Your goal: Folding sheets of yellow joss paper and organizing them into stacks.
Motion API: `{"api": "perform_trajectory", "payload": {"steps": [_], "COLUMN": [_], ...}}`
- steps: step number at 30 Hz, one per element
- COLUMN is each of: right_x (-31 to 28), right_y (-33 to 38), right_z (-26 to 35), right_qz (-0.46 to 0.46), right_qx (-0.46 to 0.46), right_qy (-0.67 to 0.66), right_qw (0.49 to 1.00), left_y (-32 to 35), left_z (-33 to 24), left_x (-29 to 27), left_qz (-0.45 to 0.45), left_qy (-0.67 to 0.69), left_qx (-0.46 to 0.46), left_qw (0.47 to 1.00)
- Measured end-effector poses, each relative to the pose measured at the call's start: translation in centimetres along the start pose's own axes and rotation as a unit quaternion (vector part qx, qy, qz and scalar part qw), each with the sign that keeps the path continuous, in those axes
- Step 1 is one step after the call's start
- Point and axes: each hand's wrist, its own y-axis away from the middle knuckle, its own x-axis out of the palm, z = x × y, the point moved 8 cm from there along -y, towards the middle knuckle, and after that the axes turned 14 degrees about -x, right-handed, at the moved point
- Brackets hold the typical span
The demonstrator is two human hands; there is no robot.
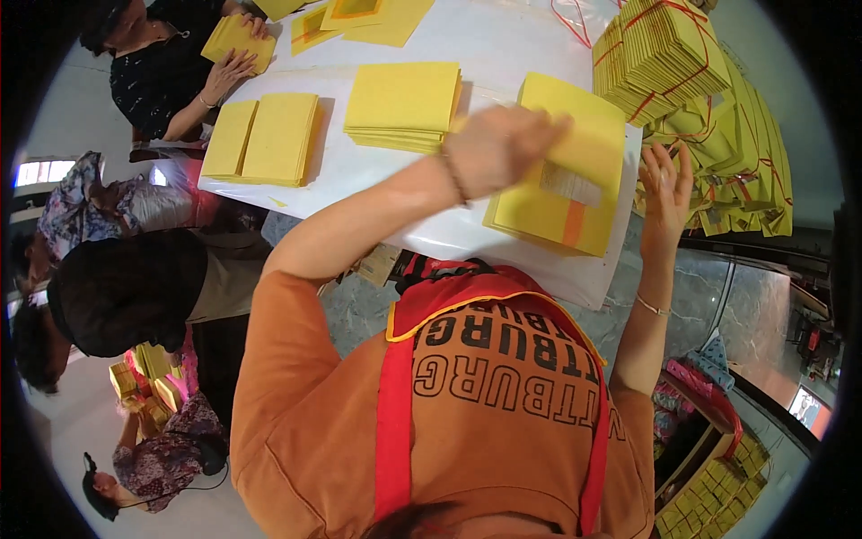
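Note:
My left hand (503, 151), blurred by motion, is above a stack of yellow paper envelopes (530, 211) near the table's right corner. The fingers look curled, but the blur hides whether they hold anything. On the stack's top piece I see a pale greyish strip (572, 185) and an orange band (575, 225). A yellow panel (584, 108) extends from it toward the far side. Just off the table's right edge, my right hand (666, 180) is raised with fingers apart and nothing in it. Left of the stack sits another yellow pile (401, 99).
Two more yellow piles (280, 139) lie on the white table (485, 36). At the right rise bundles (660, 58) tied with red cord. A co-worker's hands (235, 67) hold a yellow stack at the far left. Other people are at the left.

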Motion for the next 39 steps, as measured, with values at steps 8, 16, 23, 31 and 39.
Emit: {"api": "perform_trajectory", "payload": {"steps": [8, 16, 23, 31, 39], "right_x": [-1.5, 0.1, 2.5, 11.3, 25.7], "right_y": [3.4, 4.5, 4.8, 3.9, 4.1], "right_z": [-1.6, -2.3, -1.7, 1.4, -15.7], "right_qz": [-0.014, 0.06, 0.105, 0.129, 0.063], "right_qx": [-0.008, -0.016, -0.02, -0.025, 0.295], "right_qy": [0.088, 0.15, 0.227, 0.112, 0.002], "right_qw": [0.996, 0.987, 0.968, 0.985, 0.953], "left_y": [8.2, 8.4, 9.1, 11.1, 8.7], "left_z": [17.4, 18.5, 18.7, 19.9, 21.1], "left_x": [0.1, 2.2, 3.9, 5.1, 2.2], "left_qz": [-0.023, 0.073, 0.153, 0.128, -0.004], "left_qy": [-0.155, -0.18, -0.155, -0.083, -0.091], "left_qx": [-0.093, -0.108, -0.072, -0.095, -0.225], "left_qw": [0.983, 0.975, 0.973, 0.984, 0.97]}}
